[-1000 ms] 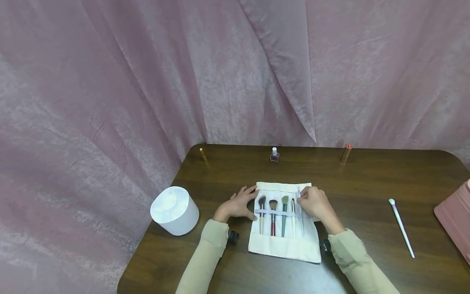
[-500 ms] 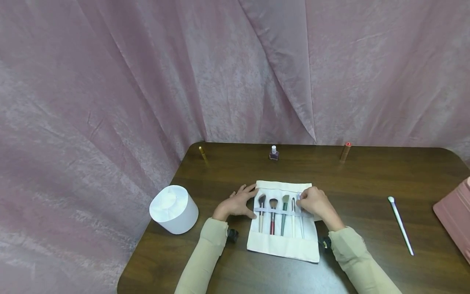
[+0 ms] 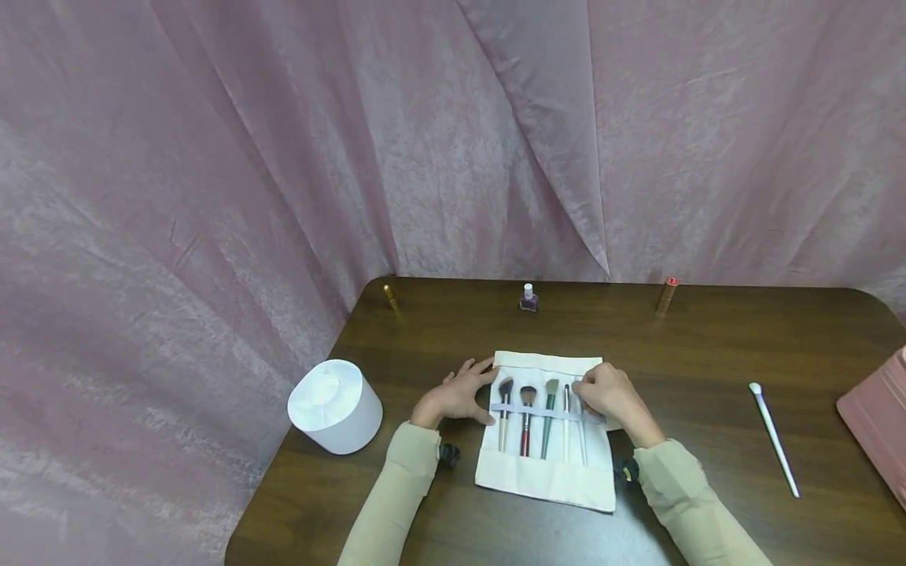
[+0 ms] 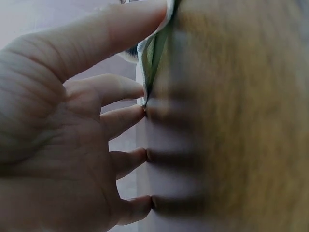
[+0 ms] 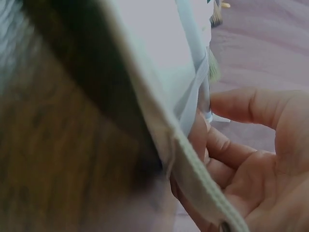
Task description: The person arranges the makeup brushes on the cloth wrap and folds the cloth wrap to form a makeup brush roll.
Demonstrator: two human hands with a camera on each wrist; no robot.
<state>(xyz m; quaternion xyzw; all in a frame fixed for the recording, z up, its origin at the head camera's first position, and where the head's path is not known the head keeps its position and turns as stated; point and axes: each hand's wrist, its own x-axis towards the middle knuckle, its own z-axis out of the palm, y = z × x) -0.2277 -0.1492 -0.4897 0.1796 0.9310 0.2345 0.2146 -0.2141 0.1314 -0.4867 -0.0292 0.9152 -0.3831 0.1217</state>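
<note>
A white cloth brush roll (image 3: 545,481) lies unfolded on the table, with several makeup brushes side by side under its pale elastic band. The left hand (image 3: 463,395) rests at the roll's left edge, fingers spread; in the left wrist view its thumb (image 4: 120,26) and fingertips touch the cloth edge and table. At the right end of the row, the right hand (image 3: 612,395) pinches a slim pale makeup brush (image 3: 583,444) between thumb and fingers. In the right wrist view this brush (image 5: 204,99) passes beside the elastic loop (image 5: 192,94); the fingers partly hide behind the cloth edge.
Another white brush (image 3: 775,440) lies to the right, before a pink case (image 3: 878,424) at the table's edge. A white round container (image 3: 338,409) stands left. Along the back are a gold tube (image 3: 391,297), a nail polish bottle (image 3: 528,300) and a red-topped tube (image 3: 667,296).
The slim brush in the right hand has slid slightly down toward the roll's bottom fold. The left hand has stayed at the left edge.
</note>
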